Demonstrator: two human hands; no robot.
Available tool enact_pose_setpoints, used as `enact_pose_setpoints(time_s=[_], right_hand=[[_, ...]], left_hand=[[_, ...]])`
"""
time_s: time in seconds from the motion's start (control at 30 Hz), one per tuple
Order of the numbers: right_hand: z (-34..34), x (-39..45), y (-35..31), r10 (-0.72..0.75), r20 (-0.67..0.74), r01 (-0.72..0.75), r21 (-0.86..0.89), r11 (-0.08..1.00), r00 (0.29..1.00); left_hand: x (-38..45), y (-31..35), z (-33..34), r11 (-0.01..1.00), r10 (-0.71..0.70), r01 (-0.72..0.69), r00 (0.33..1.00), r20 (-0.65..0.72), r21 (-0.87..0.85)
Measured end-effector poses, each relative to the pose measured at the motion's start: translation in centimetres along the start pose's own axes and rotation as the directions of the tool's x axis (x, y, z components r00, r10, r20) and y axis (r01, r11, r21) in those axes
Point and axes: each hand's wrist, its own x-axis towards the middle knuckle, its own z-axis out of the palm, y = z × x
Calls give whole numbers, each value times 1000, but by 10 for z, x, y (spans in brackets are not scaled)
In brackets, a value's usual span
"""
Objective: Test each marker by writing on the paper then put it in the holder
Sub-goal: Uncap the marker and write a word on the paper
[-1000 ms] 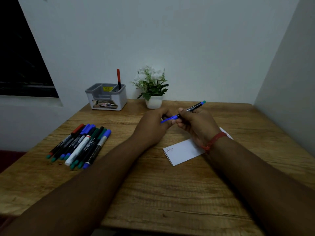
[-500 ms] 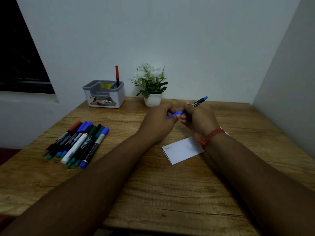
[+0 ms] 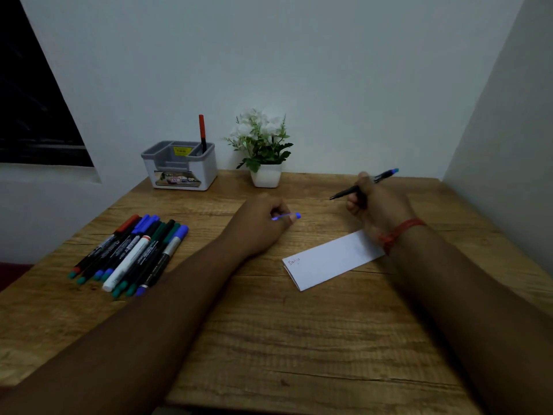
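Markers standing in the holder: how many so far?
1. A red marker stands upright in the back right compartment of the holder. The other compartments look empty, though their floors are partly hidden.

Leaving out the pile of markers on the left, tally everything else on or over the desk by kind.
Markers: 2, red marker and uncapped marker in right hand
Caps: 1, blue cap in left hand
paper: 1
holder: 1
potted plant: 1
Total: 6

A wooden table (image 3: 269, 339) fills the lower frame beneath dim light, plain pale walls (image 3: 299, 70) behind and right, a dark window (image 3: 33, 115) upper left.
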Motion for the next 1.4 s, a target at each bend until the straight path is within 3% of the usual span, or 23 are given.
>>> enact_pose_setpoints(time_s=[0.2,0.37,0.53,0.7,0.83,1.03,1.17,1.4], right_hand=[[8,-14,11,-62,109,82,-198,977,992],[11,-20,14,-58,144,95,-263,960,988],[14,-22,10,-76,156,112,-239,965,985],[17,-37,-6,-180,229,200,-67,978,957],[20,-54,-19,-261,304,322,-171,931,916],[3,-86,-5,-86,376,210,-304,929,923],[-10,-94,11,-75,395,288,-513,809,916],[-12,-96,18,-87,454,393,-639,661,887]], left_hand=[[11,0,13,958,45,-62,997,69,279],[10,1,11,950,7,-20,999,43,311],[6,-2,-3,935,-71,45,995,63,352],[-5,-10,-17,894,-119,8,968,220,448],[-9,-10,-22,873,-145,-25,940,308,487],[-8,-7,-21,868,-158,-76,895,418,491],[-8,-5,-18,851,-185,-92,868,460,517],[-9,-2,-19,853,-201,-80,862,465,516]])
